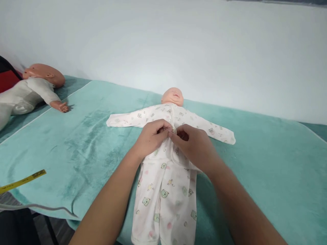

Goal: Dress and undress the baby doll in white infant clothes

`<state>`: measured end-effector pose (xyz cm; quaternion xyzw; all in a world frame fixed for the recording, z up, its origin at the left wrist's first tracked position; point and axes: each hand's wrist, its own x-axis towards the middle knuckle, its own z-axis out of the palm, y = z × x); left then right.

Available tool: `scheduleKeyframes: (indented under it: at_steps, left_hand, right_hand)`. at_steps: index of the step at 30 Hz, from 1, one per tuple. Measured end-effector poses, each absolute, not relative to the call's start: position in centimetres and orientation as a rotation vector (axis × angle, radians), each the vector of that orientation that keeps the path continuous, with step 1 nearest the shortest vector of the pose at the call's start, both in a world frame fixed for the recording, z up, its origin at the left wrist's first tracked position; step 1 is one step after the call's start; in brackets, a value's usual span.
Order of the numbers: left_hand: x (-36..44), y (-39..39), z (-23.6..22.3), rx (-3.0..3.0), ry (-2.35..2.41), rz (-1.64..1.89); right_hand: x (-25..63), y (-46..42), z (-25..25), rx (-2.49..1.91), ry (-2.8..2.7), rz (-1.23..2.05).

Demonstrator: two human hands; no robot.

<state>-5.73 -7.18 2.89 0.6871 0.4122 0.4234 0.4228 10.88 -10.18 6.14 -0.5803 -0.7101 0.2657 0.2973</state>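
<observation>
A baby doll (172,96) lies on its back on a green blanket, head toward the wall and arms spread wide. It wears a white printed top (159,112) and matching trousers (166,200) with green bear faces. Over the doll's chest, my left hand (155,134) pinches the front edge of the top. My right hand (192,141) pinches the same edge from the other side, its fingertips meeting those of the left. The small fastening between the fingertips is mostly hidden.
The green blanket (268,163) covers the table against a white wall (163,44). Another doll (33,90) with a cloth body lies at the left. A yellow strip with print (22,181) shows at the left edge. The table's front edge is at lower left.
</observation>
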Motion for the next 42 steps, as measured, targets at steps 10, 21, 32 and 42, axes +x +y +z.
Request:
scheduleKeyframes:
  at_steps: [10,21,32,42]
  left_hand:
    - [-5.6,-7.4,3.1,1.761,1.047,1.020]
    - [-5.8,-7.4,2.9,1.663,0.940,1.012]
    - [-5.9,-7.4,3.0,1.717,0.984,0.978]
    - [-6.0,-7.2,3.2,1.759,1.015,0.908]
  right_hand:
    - [12.3,-9.9,3.6,-1.205,-1.304,1.237]
    - [11.2,-9.8,2.3,-1.038,-1.469,1.046]
    - [12.1,-9.5,1.9,-0.963,-1.485,1.165]
    - [12.4,-9.4,2.3,-1.017,-1.635,1.056]
